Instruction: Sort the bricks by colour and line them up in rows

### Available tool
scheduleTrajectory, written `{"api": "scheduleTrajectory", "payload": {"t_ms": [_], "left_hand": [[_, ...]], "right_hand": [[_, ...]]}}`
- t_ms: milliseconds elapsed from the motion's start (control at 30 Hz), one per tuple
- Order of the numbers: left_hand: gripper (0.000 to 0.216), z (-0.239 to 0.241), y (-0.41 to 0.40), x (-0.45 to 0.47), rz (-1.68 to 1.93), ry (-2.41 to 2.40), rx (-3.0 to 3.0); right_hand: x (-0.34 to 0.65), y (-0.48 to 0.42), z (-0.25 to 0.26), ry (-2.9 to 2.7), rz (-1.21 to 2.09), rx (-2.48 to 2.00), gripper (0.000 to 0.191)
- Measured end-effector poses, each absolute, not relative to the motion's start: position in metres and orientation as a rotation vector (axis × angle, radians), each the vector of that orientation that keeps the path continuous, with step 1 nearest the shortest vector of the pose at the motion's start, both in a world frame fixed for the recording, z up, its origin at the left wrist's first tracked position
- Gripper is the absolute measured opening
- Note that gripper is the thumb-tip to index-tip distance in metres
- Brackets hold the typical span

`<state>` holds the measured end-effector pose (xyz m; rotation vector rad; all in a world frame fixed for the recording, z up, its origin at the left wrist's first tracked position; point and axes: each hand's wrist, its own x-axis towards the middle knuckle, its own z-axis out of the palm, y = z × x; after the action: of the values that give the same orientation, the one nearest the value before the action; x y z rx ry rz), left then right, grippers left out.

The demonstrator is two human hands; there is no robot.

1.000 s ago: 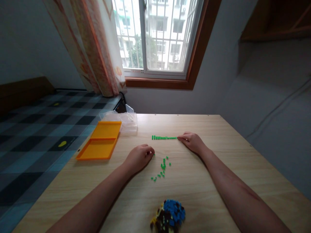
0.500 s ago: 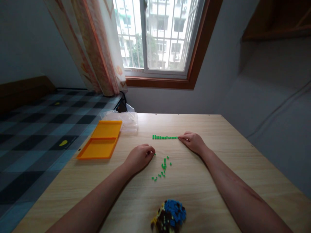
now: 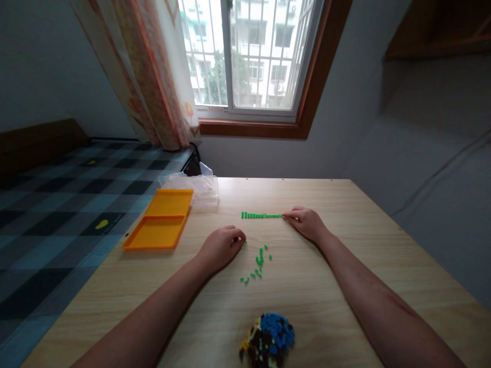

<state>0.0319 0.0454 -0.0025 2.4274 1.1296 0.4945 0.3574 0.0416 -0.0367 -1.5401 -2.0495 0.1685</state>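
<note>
A straight row of small green bricks (image 3: 261,215) lies on the wooden table (image 3: 345,286). My right hand (image 3: 306,223) rests at the row's right end, fingertips pinched against the last brick. My left hand (image 3: 221,247) lies curled on the table, its fingertips closed on a small green piece at the edge of a loose scatter of green bricks (image 3: 258,266). A heap of blue, dark and yellow bricks (image 3: 268,339) sits near the front edge between my forearms.
An open orange case (image 3: 161,220) lies at the table's left, with a clear plastic box (image 3: 195,188) behind it. A bed with a checked cover (image 3: 57,214) stands to the left. Window and curtain are behind the table.
Both hands stay nearly still. The view shifts slightly; the right fingertips remain at the row's end and the left hand stays by the loose green bricks.
</note>
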Motion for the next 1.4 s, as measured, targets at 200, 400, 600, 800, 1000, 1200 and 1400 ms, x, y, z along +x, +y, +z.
{"api": "scheduleTrajectory", "payload": {"t_ms": [200,400,600,800,1000,1200,1400], "left_hand": [[0.02,-0.003,0.046,0.031,0.485,1.134,2.417],[0.02,-0.005,0.046,0.032,0.48,1.138,2.409],[0.016,-0.005,0.048,0.032,0.506,1.177,2.364],[0.005,-0.004,0.047,0.036,0.519,1.299,2.313],[0.016,-0.007,0.051,0.039,0.615,1.358,2.216],[0.019,-0.01,0.066,0.034,0.744,1.311,1.953],[0.021,-0.01,0.066,0.033,0.771,1.291,1.922]], "right_hand": [[0.357,0.042,-0.036,-2.056,0.156,-1.541,0.023],[0.358,0.042,-0.037,-2.022,0.15,-1.52,0.022],[0.355,0.039,-0.034,-2.011,0.101,-1.503,0.021],[0.316,0.022,-0.015,-2.085,0.075,-1.39,0.019],[0.263,0.007,-0.004,-2.36,0.207,-1.076,0.022],[0.251,0.004,-0.001,-2.441,0.202,-1.07,0.024],[0.255,0.006,0.004,-2.473,0.115,-1.114,0.024]]}}
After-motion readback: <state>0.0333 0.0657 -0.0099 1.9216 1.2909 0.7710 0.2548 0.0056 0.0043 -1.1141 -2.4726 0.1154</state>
